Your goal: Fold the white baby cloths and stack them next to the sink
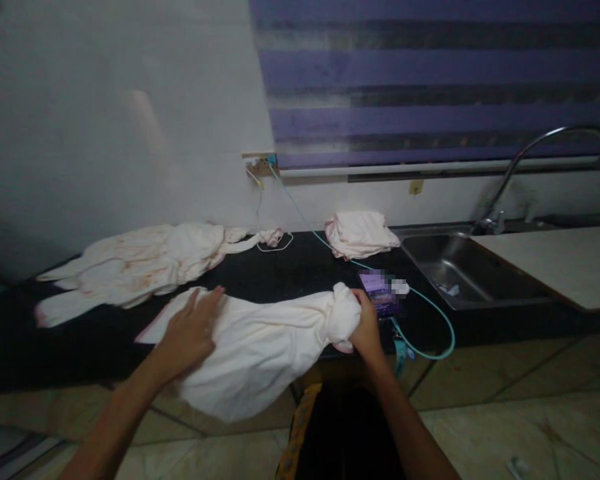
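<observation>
A white cloth garment (260, 333) with pink edging lies across the front of the black counter, its lower part hanging over the edge. My left hand (193, 333) rests on its left portion with fingers stretched out, slightly blurred. At the other end, my right hand (365, 323) grips a bunched, rolled part of the cloth; some of those fingers are hidden behind it. Just beyond the right hand lies a phone (380, 293) with a lit purple screen. Further back on the left, cream-white garments (145, 260) with faint prints are spread flat.
A folded cloth stack (363, 233) sits against the wall. To its right are a steel sink (460, 267), a curved faucet (510, 167) and a pale board (565, 260). A teal cable (305, 220) runs from the wall socket (260, 164) across the black counter (275, 273).
</observation>
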